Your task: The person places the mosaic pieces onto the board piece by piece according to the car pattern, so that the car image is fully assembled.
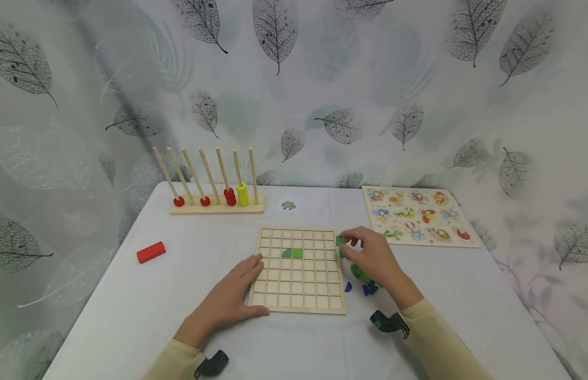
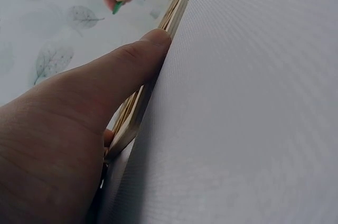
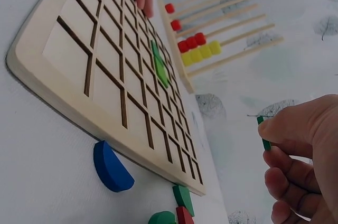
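Note:
My right hand [image 1: 373,257] pinches a small flat green piece [image 3: 264,133] between thumb and index finger, over the right edge of a wooden grid board [image 1: 303,310]. Its other fingers are curled in the right wrist view. My left hand [image 1: 227,295] rests at the board's lower left corner, fingers straight along the left edge and thumb [image 2: 129,60] against the front edge. Two pieces lie side by side in the grid: a dark green quarter circle [image 1: 286,253] and a lighter green square [image 1: 297,253].
Right of the board lie a blue half circle [image 1: 348,287] and several green and blue pieces [image 1: 360,273], partly behind my right hand. A peg stand with rings [image 1: 218,209], a picture card [image 1: 289,204] and an insect puzzle [image 1: 419,216] stand farther back. A red cylinder [image 1: 151,252] lies left.

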`<action>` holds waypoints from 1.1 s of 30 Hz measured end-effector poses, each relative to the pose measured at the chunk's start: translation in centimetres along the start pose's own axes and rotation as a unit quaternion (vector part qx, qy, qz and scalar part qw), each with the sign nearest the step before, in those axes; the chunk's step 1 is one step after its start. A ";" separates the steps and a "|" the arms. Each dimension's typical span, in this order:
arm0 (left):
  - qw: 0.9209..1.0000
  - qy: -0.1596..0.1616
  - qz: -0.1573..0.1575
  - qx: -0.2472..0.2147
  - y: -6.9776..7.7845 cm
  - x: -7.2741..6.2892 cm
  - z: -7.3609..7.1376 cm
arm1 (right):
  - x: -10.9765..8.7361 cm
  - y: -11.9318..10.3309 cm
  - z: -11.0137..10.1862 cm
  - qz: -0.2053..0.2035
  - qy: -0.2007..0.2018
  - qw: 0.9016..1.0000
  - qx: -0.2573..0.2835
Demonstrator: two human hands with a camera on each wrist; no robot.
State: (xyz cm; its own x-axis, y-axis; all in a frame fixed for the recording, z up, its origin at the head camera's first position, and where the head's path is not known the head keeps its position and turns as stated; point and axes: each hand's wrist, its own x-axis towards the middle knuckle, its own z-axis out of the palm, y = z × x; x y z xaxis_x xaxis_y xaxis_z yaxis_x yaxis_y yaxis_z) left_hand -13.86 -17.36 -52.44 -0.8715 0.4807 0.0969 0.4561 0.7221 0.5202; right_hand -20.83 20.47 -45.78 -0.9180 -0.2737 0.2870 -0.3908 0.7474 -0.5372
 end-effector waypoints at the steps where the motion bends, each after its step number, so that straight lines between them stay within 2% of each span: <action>1: 1.000 -0.001 0.000 0.001 0.0 0.0 0.0 | 0.1 -0.1 0.0 -0.003 0.001 1.000 0.000; 11: 1.000 -0.006 -0.004 -0.004 0.3 0.1 -0.4 | 0.4 -1.0 0.6 -0.030 0.015 0.999 0.009; 17: 1.000 -0.010 -0.003 -0.001 0.1 0.1 -0.2 | 0.6 -1.6 1.4 -0.016 0.007 1.000 0.024; 24: 1.000 -0.009 -0.003 0.004 0.1 0.1 -0.2 | 1.2 -2.4 2.6 -0.026 0.006 0.999 0.033; 33: 1.000 -0.010 -0.011 0.008 0.1 0.0 -0.1 | 1.7 -3.4 3.7 -0.005 -0.009 0.999 0.038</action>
State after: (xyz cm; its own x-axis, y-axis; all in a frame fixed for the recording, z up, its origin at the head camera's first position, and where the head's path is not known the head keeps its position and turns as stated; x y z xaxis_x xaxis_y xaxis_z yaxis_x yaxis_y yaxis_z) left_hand -13.83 -17.37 -52.30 -0.8779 0.4741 0.0679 0.4394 0.7410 0.5078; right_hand -21.26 15.25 -46.36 -0.9147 -0.2930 0.2785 -0.4037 0.6969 -0.5928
